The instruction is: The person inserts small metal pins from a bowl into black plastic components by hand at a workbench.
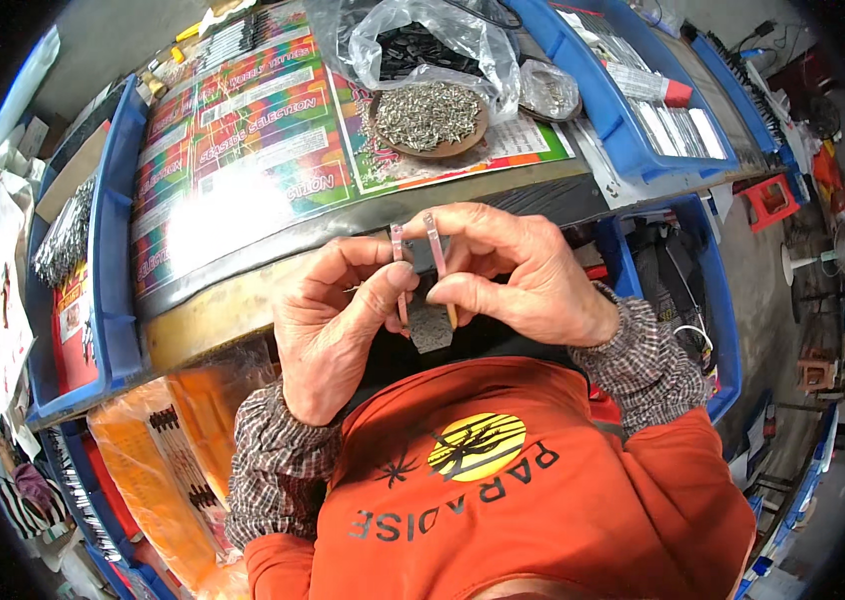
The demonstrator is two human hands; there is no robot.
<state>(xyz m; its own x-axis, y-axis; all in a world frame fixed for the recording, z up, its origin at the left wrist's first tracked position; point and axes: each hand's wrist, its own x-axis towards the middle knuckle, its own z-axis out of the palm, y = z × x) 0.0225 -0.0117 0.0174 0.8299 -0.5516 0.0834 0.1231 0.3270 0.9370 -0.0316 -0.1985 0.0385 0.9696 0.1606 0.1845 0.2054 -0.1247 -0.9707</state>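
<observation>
My left hand [328, 320] pinches a slim strip [398, 243], pink at its upper part, between thumb and forefinger. A similar strip [435, 250], pink with a pale upper end and a yellowish lower end, stands upright between the thumb and forefinger of my right hand [528, 275]. Both strips are side by side, a small gap apart, in front of the bench edge. Their exact kind is too small to make out. Beyond my hands, a round brown dish [430, 120] on the bench holds a heap of small shiny metal parts.
Colourful printed sheets [253, 150] cover the bench top. Clear plastic bags [443, 50] with dark pieces lie behind the dish. Blue bins stand at the left [115, 250] and right [633, 120], holding slender pieces. Another blue bin [718, 320] sits lower right, and orange packets [143, 440] lie lower left.
</observation>
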